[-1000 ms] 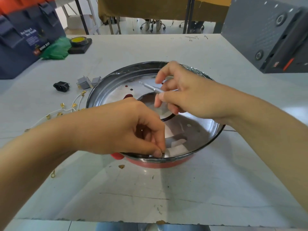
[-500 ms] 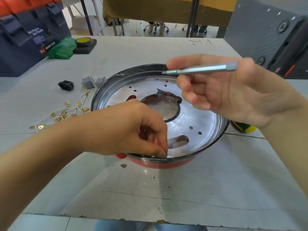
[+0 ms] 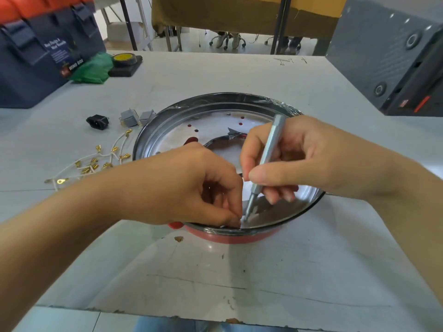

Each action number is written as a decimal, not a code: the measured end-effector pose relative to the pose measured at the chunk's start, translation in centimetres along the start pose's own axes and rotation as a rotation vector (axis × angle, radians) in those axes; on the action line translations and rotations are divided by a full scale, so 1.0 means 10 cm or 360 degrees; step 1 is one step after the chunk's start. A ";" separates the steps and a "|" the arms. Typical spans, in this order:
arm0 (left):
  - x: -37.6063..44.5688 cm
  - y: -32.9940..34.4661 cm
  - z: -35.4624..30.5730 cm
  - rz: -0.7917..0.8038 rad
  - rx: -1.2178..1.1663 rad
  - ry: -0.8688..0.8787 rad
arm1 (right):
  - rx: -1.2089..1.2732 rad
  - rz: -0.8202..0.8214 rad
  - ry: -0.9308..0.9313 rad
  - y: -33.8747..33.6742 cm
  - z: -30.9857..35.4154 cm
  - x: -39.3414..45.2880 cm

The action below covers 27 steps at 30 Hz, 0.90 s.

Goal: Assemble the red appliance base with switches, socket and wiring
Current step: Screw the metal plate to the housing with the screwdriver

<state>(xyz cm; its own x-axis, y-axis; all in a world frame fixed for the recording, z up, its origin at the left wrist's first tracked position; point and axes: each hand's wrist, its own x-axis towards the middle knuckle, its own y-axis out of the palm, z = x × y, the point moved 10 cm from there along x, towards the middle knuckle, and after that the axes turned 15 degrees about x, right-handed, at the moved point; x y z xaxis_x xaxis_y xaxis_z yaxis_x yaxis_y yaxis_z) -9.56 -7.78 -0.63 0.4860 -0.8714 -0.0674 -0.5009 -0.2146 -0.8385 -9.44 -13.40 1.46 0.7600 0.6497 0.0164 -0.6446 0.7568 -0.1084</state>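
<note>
The red appliance base (image 3: pixel 230 237) with its shiny metal inner plate (image 3: pixel 211 125) sits mid-table. My left hand (image 3: pixel 191 185) pinches something small at the near rim; what it holds is hidden by the fingertips. My right hand (image 3: pixel 299 161) grips a slim grey screwdriver (image 3: pixel 268 154), held steeply with its tip down beside my left fingertips at the near rim. On the table to the left lie a black socket (image 3: pixel 98 121), two grey switches (image 3: pixel 135 117) and white wires with brass terminals (image 3: pixel 96 161).
A dark blue toolbox (image 3: pixel 36 58) stands at the far left, with a green bag (image 3: pixel 92 68) and a yellow tape roll on a black block (image 3: pixel 124 61) beside it. A grey case (image 3: pixel 388 51) fills the far right. The table's near edge (image 3: pixel 167 312) runs below the base.
My right hand swung the screwdriver from lying level above the far rim to standing steeply, tip down at the near rim by my left fingers. My left hand stayed in place.
</note>
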 end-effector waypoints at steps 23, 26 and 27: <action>0.01 -0.01 0.00 0.0015 0.0041 -0.0036 | -0.0335 0.0086 0.0029 0.13 0.06 -0.01; 0.01 -0.02 -0.02 -0.0002 0.0080 -0.0019 | -0.0392 0.0102 0.0042 0.14 0.06 0.01; 0.01 -0.02 -0.02 -0.0005 0.0096 -0.0021 | -0.0391 0.0120 0.0057 0.16 0.06 0.01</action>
<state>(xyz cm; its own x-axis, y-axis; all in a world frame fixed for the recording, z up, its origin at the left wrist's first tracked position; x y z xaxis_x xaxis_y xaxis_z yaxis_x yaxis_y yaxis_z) -9.52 -7.93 -0.34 0.4973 -0.8646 -0.0714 -0.4553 -0.1901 -0.8698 -10.40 -12.09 1.84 0.7160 0.6972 -0.0353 -0.6632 0.6634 -0.3466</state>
